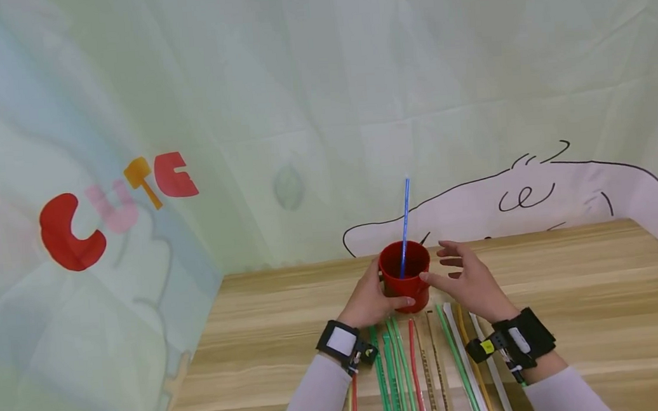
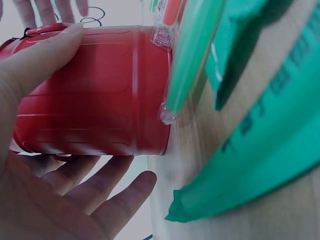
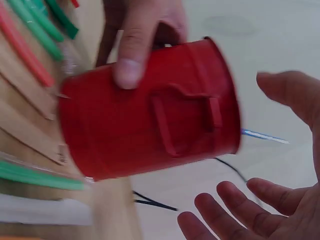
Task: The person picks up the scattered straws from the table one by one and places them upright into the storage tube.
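Hiding part of the red cup (image 1: 406,283), left hand (image 1: 370,301) grips it.

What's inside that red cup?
A blue straw stands in the red cup, its top poking well above the rim. The cup's wall hides the bottom, so anything else inside cannot be seen.
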Demonstrator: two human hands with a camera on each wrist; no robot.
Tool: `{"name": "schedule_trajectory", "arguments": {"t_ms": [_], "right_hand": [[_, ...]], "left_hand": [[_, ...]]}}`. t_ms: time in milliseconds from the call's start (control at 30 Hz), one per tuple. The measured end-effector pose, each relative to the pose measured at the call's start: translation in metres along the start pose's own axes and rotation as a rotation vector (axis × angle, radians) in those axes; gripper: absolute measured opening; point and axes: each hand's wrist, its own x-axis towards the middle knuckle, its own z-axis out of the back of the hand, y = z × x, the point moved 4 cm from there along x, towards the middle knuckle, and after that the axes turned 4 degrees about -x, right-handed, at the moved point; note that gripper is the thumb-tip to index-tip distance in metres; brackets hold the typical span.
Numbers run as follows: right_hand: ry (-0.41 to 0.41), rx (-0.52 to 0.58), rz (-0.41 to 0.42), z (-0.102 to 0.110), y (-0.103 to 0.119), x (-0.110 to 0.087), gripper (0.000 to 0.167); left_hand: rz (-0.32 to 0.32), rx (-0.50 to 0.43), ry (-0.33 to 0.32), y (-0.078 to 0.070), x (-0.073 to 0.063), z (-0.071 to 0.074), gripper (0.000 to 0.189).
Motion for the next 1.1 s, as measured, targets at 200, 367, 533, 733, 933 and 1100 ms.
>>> {"name": "schedule_trajectory", "arguments": {"t_ms": [200, 367, 533, 733, 933, 1100], "right_hand": [[0.074, 0.068, 0.006, -0.022, -0.011, 0.008, 0.099], [0.091, 0.105, 0.007, -0.035, -0.014, 0.013, 0.110], [0.055, 0.118, 0.064, -0.043, -0.014, 0.017, 0.108], [0.018, 0.110, 0.124, -0.050, -0.013, 0.019, 0.095], [0.024, 0.088, 0.093, -0.052, -0.016, 0.021, 0.095], [0.045, 0.093, 0.073, -0.053, -0.018, 0.023, 0.094]], "left_hand": [[-0.036, 0.021, 0.005, -0.001, -0.001, 0.000, 0.097], [-0.046, 0.030, 0.013, -0.003, 0.000, -0.002, 0.097], [-0.058, 0.037, 0.024, -0.005, 0.000, -0.004, 0.098], [-0.081, 0.080, 0.026, -0.008, -0.001, -0.002, 0.098], [0.007, 0.233, -0.023, -0.018, -0.016, 0.015, 0.104], [0.108, 0.359, -0.106, -0.033, -0.045, 0.040, 0.084]]}}
